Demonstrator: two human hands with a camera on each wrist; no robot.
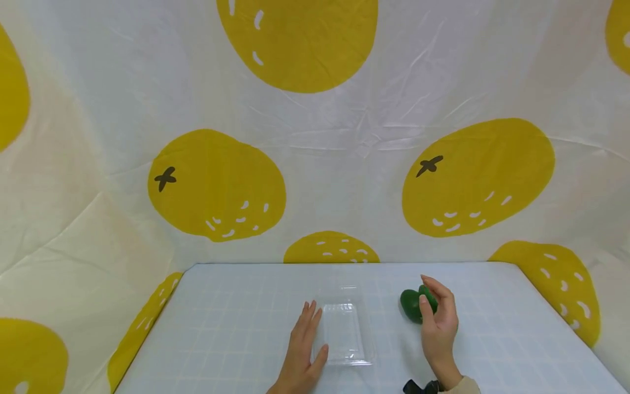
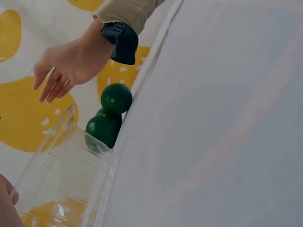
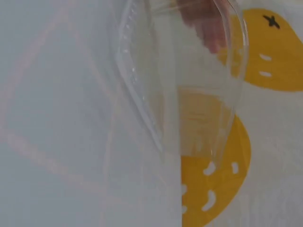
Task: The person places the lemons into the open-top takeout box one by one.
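Observation:
A clear plastic box (image 1: 343,331) stands on the table in front of me. My left hand (image 1: 301,350) rests along its left side, fingers nearly straight and thumb spread at the near corner. In the left wrist view, part of that hand (image 2: 7,203) shows against the box wall. To the right of the box lie several dark green, smooth, lime-like fruits (image 1: 410,305) in a close group. My right hand (image 1: 439,323) is over them with fingers loosely bent. In the left wrist view this hand hangs above the fruits (image 2: 116,98), apart from them and holding nothing.
A pale checked cloth covers the table (image 1: 236,323). Behind it hangs a white curtain (image 1: 344,180) printed with yellow fruit shapes, which also drapes along both sides. A black strap (image 2: 120,42) sits on the right wrist, below a beige sleeve (image 2: 128,12).

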